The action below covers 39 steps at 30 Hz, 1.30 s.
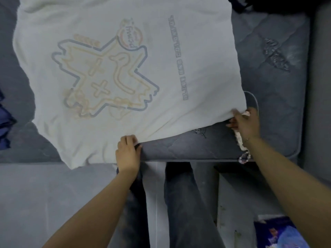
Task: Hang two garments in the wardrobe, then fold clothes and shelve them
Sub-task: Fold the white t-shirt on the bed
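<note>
Where the head view looks straight down, a white T-shirt [125, 68] lies spread flat on a dark quilted mattress [268, 77], its printed side up. The print shows a star-shaped outline with a bird figure, and a line of lettering runs beside it toward the right side of the garment. The shirt covers the left and middle part of the mattress and reaches the near edge, where one corner of the fabric hangs slightly over that edge.

The left hand [128, 153] rests at the near edge of the mattress, its fingers [129, 140] curled round the lower edge of the shirt. The right hand [245, 124] is further right along the same fabric edge, close to the near right corner of the mattress; its fingers [232, 123] pinch the shirt corner. A pale patterned strip of cloth [239, 140] lies under the right wrist and trails to the near edge.

A dark garment [268, 4] lies at the far right corner of the mattress. Blue fabric [4, 122] shows at the left edge of the view. Below the mattress edge, the person's legs in dark trousers [184, 203] stand on a pale floor [53, 194].
</note>
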{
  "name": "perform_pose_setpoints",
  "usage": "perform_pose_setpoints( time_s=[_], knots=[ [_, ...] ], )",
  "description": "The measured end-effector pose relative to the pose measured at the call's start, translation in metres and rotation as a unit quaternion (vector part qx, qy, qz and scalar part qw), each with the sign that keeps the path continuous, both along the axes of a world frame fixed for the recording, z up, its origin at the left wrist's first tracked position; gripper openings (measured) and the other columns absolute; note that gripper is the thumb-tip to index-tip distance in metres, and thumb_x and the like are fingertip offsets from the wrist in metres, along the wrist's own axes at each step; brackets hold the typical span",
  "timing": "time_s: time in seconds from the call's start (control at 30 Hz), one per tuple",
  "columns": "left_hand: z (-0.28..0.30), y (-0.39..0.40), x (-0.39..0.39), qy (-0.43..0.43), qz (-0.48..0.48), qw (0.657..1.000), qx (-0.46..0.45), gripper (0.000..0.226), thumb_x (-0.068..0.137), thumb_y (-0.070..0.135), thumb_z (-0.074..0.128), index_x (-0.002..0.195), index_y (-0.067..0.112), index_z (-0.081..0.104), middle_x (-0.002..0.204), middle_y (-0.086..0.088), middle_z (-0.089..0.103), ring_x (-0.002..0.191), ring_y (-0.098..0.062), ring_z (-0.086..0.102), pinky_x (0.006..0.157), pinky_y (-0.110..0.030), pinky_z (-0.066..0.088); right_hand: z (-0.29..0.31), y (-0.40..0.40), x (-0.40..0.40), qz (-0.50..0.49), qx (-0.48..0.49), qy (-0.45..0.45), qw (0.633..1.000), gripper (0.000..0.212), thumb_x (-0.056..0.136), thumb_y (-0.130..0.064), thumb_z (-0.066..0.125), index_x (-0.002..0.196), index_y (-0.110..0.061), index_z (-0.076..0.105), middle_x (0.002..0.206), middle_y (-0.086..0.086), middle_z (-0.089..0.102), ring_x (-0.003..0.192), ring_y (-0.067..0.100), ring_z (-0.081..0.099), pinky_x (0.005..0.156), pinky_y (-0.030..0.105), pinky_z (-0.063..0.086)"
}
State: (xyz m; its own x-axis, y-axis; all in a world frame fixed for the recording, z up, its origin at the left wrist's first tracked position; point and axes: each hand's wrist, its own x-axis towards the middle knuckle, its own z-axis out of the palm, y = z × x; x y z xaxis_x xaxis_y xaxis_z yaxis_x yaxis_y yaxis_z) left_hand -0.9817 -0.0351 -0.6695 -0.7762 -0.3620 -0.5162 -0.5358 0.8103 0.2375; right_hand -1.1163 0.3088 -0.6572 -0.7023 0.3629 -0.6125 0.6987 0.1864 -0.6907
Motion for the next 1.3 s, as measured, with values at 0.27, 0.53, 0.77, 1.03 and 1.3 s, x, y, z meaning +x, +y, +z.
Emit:
perform_pose_setpoints(
  time_s=[0.27, 0.53, 0.77, 1.03, 1.3],
  knots=[
    [0.001, -0.015, 0.007, 0.006, 0.02, 0.998, 0.055, 0.033, 0.084, -0.01, 0.052, 0.113, 0.004, 0.06, 0.113, -0.016, 0.054, 0.097, -0.036, 0.056, 0.075, -0.028, 0.035, 0.016, 0.055, 0.004, 0.135, 0.056, 0.011, 0.989, 0.035, 0.098, -0.021, 0.056, 0.066, -0.014, 0.043, 0.049, -0.005, 0.054, 0.04, -0.001, 0.047, 0.045, 0.01, 0.039],
    [-0.002, -0.013, 0.022, -0.004, 0.124, 0.988, 0.088, 0.027, 0.082, -0.006, 0.059, 0.103, 0.009, 0.052, 0.104, -0.011, 0.05, 0.096, -0.031, 0.05, 0.078, -0.031, 0.038, -0.001, 0.046, 0.005, 0.152, 0.022, -0.063, 0.986, 0.018, 0.09, -0.023, 0.069, 0.083, -0.012, 0.055, 0.049, -0.006, 0.058, 0.034, 0.001, 0.045, 0.033, 0.015, 0.035],
    [0.015, -0.037, 0.05, 0.004, 0.042, 0.997, 0.065, 0.024, 0.082, -0.013, 0.057, 0.096, 0.006, 0.06, 0.093, 0.0, 0.05, 0.083, -0.021, 0.049, 0.068, -0.022, 0.03, 0.01, 0.049, 0.015, 0.067, 0.019, -0.072, 0.995, 0.017, 0.096, -0.015, 0.06, 0.082, -0.018, 0.05, 0.057, -0.01, 0.069, 0.046, 0.002, 0.063, 0.039, 0.017, 0.048],
    [0.012, -0.019, 0.05, -0.002, 0.421, 0.875, 0.237, 0.006, 0.093, 0.001, 0.059, 0.094, 0.006, 0.061, 0.092, -0.009, 0.061, 0.09, -0.024, 0.056, 0.088, -0.036, 0.049, 0.007, 0.002, 0.037, -0.198, 0.02, -0.008, 0.98, 0.025, 0.095, -0.007, 0.059, 0.105, -0.012, 0.037, 0.082, 0.011, 0.061, 0.056, 0.012, 0.064, 0.047, 0.025, 0.055],
    [0.004, -0.046, 0.049, 0.126, 0.702, 0.693, 0.104, 0.032, 0.089, 0.019, 0.069, 0.106, 0.009, 0.043, 0.098, -0.004, 0.051, 0.09, -0.02, 0.052, 0.096, -0.032, 0.049, -0.006, -0.093, 0.079, -0.267, -0.236, -0.187, 0.916, 0.033, 0.096, -0.027, 0.06, 0.122, -0.007, 0.054, 0.112, 0.01, 0.06, 0.105, 0.021, 0.059, 0.08, 0.029, 0.053]
  ],
)
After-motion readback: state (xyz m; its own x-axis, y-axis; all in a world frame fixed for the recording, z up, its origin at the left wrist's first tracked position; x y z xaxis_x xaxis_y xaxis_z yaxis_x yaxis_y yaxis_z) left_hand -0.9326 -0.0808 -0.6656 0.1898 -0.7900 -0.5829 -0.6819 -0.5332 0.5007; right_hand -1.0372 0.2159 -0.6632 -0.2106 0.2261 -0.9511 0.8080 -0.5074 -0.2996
